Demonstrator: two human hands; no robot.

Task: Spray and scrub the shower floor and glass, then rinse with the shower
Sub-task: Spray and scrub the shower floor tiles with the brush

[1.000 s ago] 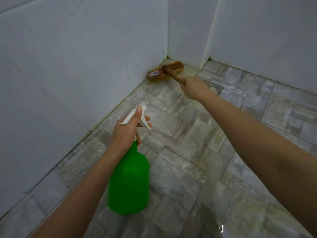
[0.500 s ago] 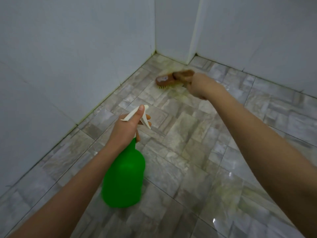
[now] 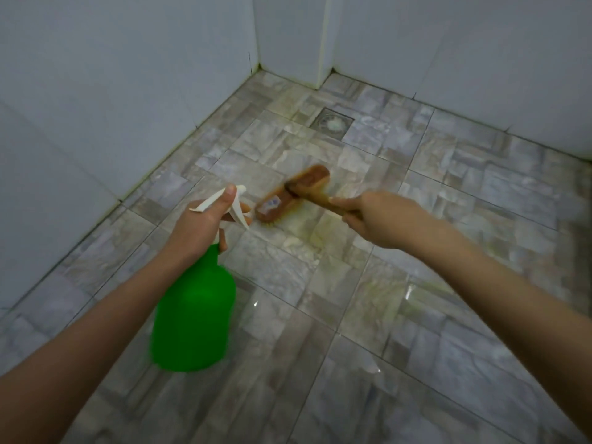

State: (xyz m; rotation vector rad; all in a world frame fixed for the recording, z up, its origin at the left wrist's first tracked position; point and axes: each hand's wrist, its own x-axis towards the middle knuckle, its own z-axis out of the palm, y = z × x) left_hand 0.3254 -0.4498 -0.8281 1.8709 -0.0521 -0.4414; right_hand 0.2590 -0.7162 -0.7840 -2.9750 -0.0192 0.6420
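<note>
My left hand grips the neck of a green spray bottle with a white trigger head, held above the floor at centre left. My right hand is closed around the wooden handle of a brown scrub brush. The brush head rests bristles-down on the grey stone-pattern shower floor, just right of the spray nozzle. The tiles under the brush look yellowish and wet.
A square floor drain lies beyond the brush near the far corner. White tiled walls close the floor on the left and at the back, with a jutting corner at the back. Wet glints show on the near tiles.
My right hand has dragged the brush from the far left corner back across the floor toward me, uncovering the drain. The brush now sits close to the spray nozzle. The left hand kept the bottle.
</note>
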